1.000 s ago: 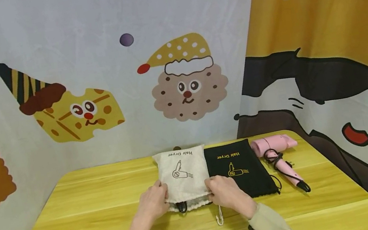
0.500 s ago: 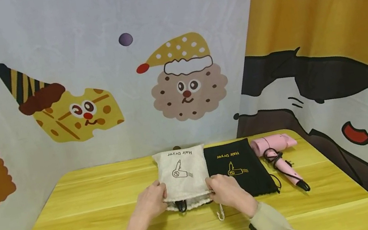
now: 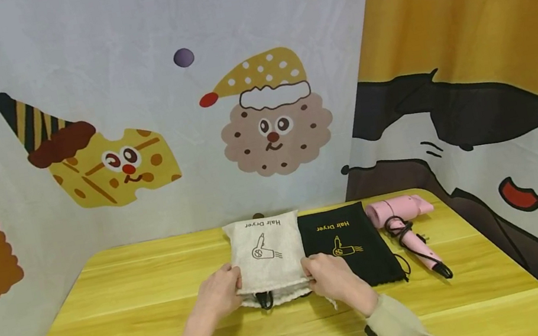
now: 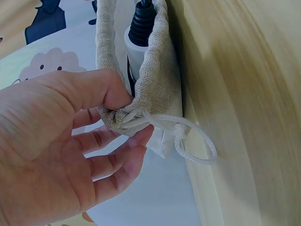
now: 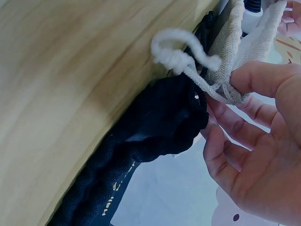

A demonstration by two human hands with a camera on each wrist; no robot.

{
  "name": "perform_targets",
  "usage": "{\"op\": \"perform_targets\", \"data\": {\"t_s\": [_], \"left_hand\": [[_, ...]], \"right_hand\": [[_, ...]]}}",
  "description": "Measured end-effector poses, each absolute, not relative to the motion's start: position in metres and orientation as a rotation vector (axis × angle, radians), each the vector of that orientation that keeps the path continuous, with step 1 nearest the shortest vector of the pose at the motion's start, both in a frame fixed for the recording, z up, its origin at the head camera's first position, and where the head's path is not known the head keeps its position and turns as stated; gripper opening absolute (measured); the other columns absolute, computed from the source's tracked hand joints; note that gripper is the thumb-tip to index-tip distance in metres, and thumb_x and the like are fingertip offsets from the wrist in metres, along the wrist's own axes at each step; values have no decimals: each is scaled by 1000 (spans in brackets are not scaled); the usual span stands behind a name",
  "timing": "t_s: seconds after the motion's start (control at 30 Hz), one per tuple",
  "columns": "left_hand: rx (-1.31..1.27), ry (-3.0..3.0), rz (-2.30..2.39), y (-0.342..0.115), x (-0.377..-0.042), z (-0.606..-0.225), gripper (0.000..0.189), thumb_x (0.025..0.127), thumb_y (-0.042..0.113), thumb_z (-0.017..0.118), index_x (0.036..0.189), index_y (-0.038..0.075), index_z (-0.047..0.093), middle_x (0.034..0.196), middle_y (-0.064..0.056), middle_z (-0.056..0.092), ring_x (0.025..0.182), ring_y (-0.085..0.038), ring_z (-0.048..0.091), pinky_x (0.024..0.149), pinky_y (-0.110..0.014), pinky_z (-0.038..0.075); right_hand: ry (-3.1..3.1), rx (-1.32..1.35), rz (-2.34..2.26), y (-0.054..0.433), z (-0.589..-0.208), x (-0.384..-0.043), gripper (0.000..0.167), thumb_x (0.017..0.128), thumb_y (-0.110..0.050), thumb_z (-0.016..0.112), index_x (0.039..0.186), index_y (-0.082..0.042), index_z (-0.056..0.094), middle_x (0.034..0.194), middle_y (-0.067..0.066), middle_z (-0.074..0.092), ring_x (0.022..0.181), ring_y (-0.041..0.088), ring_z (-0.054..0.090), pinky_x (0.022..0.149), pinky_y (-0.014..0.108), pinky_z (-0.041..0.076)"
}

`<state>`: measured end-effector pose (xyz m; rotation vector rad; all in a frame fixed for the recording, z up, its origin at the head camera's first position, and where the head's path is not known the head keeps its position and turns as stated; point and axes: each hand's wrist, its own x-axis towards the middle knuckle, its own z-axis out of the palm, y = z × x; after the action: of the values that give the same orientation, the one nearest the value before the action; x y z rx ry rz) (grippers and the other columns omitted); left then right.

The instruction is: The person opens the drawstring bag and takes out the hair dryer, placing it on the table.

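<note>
A cream drawstring bag (image 3: 267,258) printed "Hair Dryer" lies on the table, its mouth parted toward the person. My left hand (image 3: 219,292) pinches one corner of the mouth between thumb and fingers. At the opposite corner, my right hand (image 3: 335,276) pinches the cloth near the knotted white drawstring (image 5: 176,59). Inside the bag shows the white handle end of a hair dryer (image 4: 136,56) with a black cord sleeve; the rest of it is hidden by cloth. A loop of the other drawstring (image 4: 200,141) hangs beside my left fingers.
A black drawstring bag (image 3: 359,266), also printed "Hair Dryer", lies flat against the cream bag's right side. Farther right is a pink hair dryer (image 3: 397,209) with its black cord wound round the handle. Behind the wooden table (image 3: 137,311) hangs a cartoon-printed cloth (image 3: 116,38).
Both hands have drawn slightly apart, stretching the bag's mouth a little wider. The white drawstring end below my right hand has swung toward the right and shows less.
</note>
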<state>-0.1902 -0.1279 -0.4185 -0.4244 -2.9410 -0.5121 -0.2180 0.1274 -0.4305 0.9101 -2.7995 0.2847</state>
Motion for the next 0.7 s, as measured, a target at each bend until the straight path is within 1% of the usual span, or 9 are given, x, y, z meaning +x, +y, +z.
{"op": "perform_targets", "data": {"t_s": [0.07,0.27,0.47,0.7], "left_hand": [[-427,-2936,-505,-129,-190,-419,33,63,14,85,72,12,53,74,2,47,63,-13,45,54,-27,41],[-429,-2929,-491,-132,-190,-419,31,60,-1,77,71,12,52,73,2,45,62,-13,44,52,-27,39],[-418,-2942,-532,-133,-190,-418,31,59,-2,77,72,12,52,72,2,46,63,-13,43,53,-26,39],[-421,-2937,-543,-134,-189,-418,31,58,-4,76,72,11,52,73,1,46,63,-14,43,54,-27,40]], "right_hand": [[-2802,908,286,127,-430,-218,30,75,-5,71,70,-17,44,65,-8,38,57,6,34,48,20,23],[-2801,906,298,128,-430,-218,29,74,-4,70,70,-16,44,65,-8,39,57,7,34,48,20,23],[-2789,899,296,129,-431,-220,28,73,-4,71,70,-16,46,66,-8,42,57,7,36,48,20,27],[-2788,898,312,130,-431,-220,28,74,-5,72,71,-17,47,66,-8,43,58,6,37,48,19,27]]}}
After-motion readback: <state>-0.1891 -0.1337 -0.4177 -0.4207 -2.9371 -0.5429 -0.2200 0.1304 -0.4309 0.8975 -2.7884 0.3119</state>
